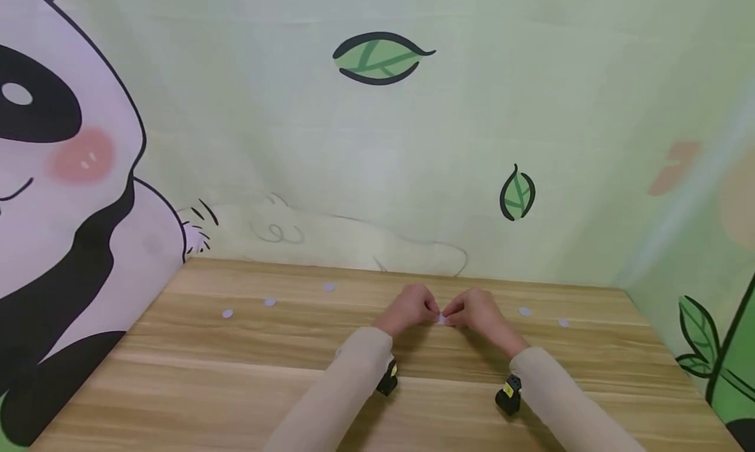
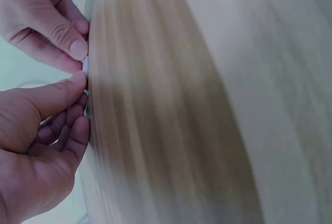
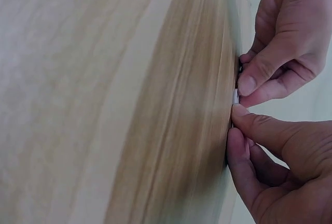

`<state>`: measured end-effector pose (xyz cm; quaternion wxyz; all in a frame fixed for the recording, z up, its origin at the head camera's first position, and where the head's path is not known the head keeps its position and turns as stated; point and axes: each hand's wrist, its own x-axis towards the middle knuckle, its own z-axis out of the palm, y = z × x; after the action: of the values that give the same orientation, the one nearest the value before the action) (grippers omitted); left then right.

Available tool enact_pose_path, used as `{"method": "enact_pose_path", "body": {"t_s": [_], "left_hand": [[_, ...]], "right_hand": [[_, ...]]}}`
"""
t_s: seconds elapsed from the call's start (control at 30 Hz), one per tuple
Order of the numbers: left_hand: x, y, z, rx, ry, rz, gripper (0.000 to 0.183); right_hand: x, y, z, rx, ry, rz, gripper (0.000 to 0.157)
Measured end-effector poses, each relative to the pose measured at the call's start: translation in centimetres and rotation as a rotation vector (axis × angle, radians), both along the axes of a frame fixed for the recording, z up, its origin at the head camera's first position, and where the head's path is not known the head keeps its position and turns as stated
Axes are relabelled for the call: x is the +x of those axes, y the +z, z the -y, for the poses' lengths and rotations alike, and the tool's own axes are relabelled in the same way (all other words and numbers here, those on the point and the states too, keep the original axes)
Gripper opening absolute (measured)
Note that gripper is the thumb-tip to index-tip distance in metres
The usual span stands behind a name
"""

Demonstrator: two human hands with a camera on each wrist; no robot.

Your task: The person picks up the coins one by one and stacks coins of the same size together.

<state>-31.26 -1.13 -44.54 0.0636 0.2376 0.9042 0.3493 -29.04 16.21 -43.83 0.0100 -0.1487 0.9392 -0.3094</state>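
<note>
Found a small pale piece [image 1: 442, 319] near the far edge of the wooden bench [image 1: 194, 380], a little right of centre, between two sets of fingertips. Looked whitish-lilac from above, with just a sliver uncovered; looked thin and white, edge-on, in both wrist views. Could not make out its full outline, nor tell resting on the bench from hovering just above. Was pinched by the left hand [image 1: 413, 304] and the right hand [image 1: 474, 308], both narrowed to thumb and fingertips, with some fingers hidden behind others. Saw round lilac-white discs [image 1: 270, 302] spread along the bench: three to the left, two to the right. Noticed light sleeves [image 1: 330, 399] cut off below, black devices [image 1: 387, 378] at the wrists and, behind, a pale green backdrop [image 1: 236, 111] with a panda [image 1: 100, 92] cropped at left.
</note>
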Motion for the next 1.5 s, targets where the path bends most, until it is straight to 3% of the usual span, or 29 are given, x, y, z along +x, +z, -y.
{"method": "enact_pose_path", "body": {"t_s": [0.33, 0.7, 1.0, 1.5], "left_hand": [[0.1, -0.1, 0.9, -0.008, -0.033, 0.008, 0.005], [0.7, 0.0, 1.8, -0.033, -0.01, 0.015, 0.006], [0.8, 0.0, 2.6, -0.021, 0.001, 0.018, 0.005], [0.9, 0.3, 3.7, -0.019, 0.007, 0.015, 0.005]], "right_hand": [[0.2, -0.3, 0.6, -0.005, 0.02, 0.016, 0.006], [0.6, 0.2, 1.8, 0.018, 0.051, 0.033, 0.004], [0.4, 0.1, 2.2, 0.033, 0.111, -0.019, 0.004], [0.1, 0.4, 3.7, 0.057, 0.097, 0.009, 0.006]]}}
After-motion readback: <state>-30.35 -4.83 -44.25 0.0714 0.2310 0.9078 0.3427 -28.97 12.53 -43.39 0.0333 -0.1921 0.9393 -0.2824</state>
